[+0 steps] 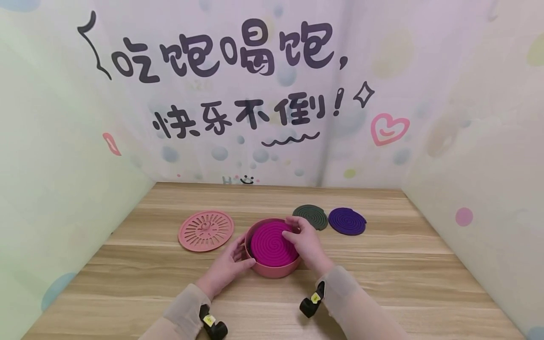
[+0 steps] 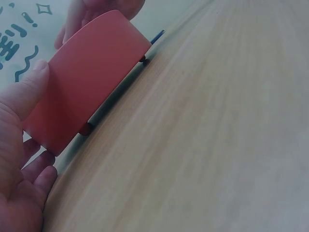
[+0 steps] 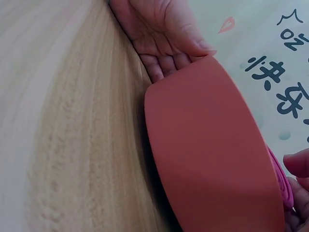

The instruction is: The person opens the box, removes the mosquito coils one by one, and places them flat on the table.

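Note:
A round pink mosquito coil box (image 1: 275, 272) with low walls stands on the table, uncovered. Its small feet show under the wall in the left wrist view. A magenta mosquito coil (image 1: 274, 243) lies tilted in the box mouth, its right side raised near the rim. My left hand (image 1: 229, 265) holds the box at its left side, thumb against the outer wall and fingers around the far side. With thumb and fingers, my right hand (image 1: 309, 245) pinches the right edge of the coil (image 3: 283, 186) above the rim.
A pink slotted lid (image 1: 206, 231) with a small knob lies left of the box. Behind and right of it lie a dark green coil (image 1: 312, 216) and a purple coil (image 1: 347, 221), side by side. Printed curtains (image 1: 272, 160) enclose the wooden table (image 1: 408, 283).

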